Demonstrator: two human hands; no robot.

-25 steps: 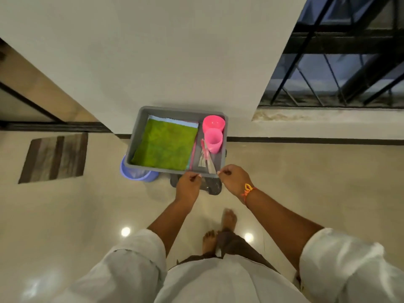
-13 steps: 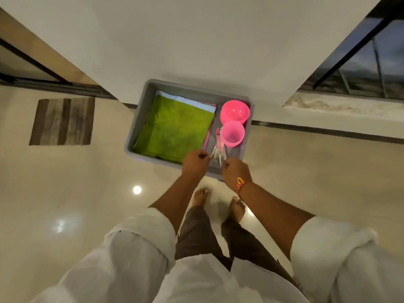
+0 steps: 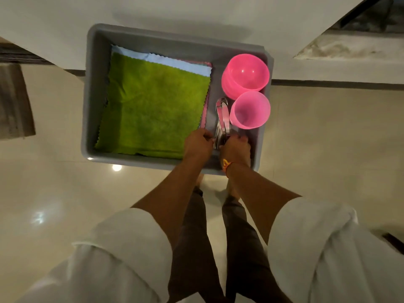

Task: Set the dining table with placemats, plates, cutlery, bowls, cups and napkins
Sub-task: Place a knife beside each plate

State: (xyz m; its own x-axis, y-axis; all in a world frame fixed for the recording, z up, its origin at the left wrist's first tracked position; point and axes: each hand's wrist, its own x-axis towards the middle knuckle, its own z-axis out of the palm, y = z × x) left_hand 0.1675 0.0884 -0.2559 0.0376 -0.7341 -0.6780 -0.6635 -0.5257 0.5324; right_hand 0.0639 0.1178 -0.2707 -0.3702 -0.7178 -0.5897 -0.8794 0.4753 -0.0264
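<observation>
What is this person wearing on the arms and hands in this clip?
Both forearms are bare, with white sleeves rolled or pushed up above the elbows. The right hand has an orange-and-yellow thread band tied at the wrist. The left hand shows no band, no gloves, and no rings that I can make out.

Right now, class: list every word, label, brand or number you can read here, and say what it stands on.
None: no readable text anywhere.
The grey tub, green cloth, pink bowl, pink cup and cutlery all look plain.
</observation>
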